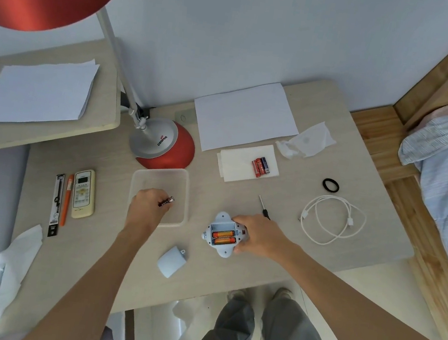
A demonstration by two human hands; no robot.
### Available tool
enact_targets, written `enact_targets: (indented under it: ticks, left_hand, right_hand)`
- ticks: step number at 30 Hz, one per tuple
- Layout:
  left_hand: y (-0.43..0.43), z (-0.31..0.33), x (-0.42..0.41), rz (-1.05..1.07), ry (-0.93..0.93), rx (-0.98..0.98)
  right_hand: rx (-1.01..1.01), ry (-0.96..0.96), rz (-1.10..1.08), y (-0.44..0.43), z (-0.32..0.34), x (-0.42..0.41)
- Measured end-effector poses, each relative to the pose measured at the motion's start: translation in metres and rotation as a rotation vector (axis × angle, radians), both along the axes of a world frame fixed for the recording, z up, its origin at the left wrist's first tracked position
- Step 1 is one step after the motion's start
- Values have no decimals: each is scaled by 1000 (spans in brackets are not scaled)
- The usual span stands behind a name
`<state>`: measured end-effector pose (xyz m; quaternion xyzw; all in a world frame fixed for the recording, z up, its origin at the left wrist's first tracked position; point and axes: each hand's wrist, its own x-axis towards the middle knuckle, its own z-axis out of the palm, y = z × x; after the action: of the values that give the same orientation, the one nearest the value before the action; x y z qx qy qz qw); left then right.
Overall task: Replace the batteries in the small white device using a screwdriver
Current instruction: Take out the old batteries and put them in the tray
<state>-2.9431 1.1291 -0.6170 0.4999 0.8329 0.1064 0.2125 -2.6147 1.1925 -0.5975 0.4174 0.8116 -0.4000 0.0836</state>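
The small white device [221, 220] lies on the table with its battery bay open, and two orange batteries [222, 237] sit inside. My right hand [258, 237] grips its right side. Over the clear plastic tray [184, 187], my left hand [146, 205] is closed around a dark battery [166, 201]. The white battery cover [171, 261] rests near the front edge. A thin screwdriver [263, 205] lies just behind my right hand. Further back, three red and blue batteries [260, 166] rest on a folded paper [234, 165].
A red desk lamp [163, 145] stands behind the tray. A remote [83, 193], an orange pen [67, 198] and a black pack lie at the left. A white cable [332, 224], a black hair tie [330, 185], tissues and paper sheets lie around.
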Motion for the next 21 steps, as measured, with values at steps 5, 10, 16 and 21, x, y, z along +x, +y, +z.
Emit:
enact_targets:
  ticks: [5, 10, 16, 21]
  left_hand:
    - [1, 9, 9, 16, 22, 6]
    - [-22, 53, 49, -11, 14, 218]
    - [-62, 64, 120, -358, -101, 296]
    - [-70, 37, 150, -578, -98, 178]
  right_hand:
    - [13, 2, 3, -2, 1, 0]
    - [18, -2, 6, -2, 3, 1]
    - [26, -5, 38, -5, 3, 6]
    - [29, -20, 31, -11, 3, 14]
